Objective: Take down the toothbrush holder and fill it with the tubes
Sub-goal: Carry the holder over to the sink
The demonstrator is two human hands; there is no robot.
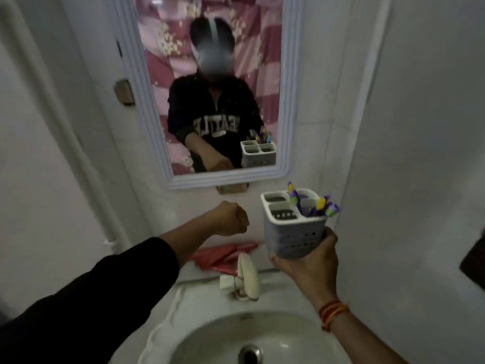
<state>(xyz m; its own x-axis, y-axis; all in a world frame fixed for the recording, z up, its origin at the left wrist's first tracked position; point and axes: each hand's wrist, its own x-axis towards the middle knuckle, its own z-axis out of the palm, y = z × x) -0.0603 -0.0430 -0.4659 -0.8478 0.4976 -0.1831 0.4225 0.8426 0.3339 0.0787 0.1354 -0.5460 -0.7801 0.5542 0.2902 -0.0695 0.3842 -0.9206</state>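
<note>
My right hand (pixel 311 261) grips a white perforated toothbrush holder (pixel 291 229) from below and holds it upright above the right side of the sink. It has four compartments; one holds several purple and yellow toothbrushes (pixel 319 204). My left hand (pixel 231 218) hovers to the left of the holder, fingers curled into a fist with nothing visible in it. Red tubes (pixel 223 256) lie on the ledge behind the tap, below my left hand and partly hidden by my forearm.
A white sink (pixel 210 334) with a drain (pixel 250 354) is at the bottom. A cream tap (pixel 246 278) stands at its back edge. A white-framed mirror (pixel 291 101) hangs on the wall above. White walls close in on both sides.
</note>
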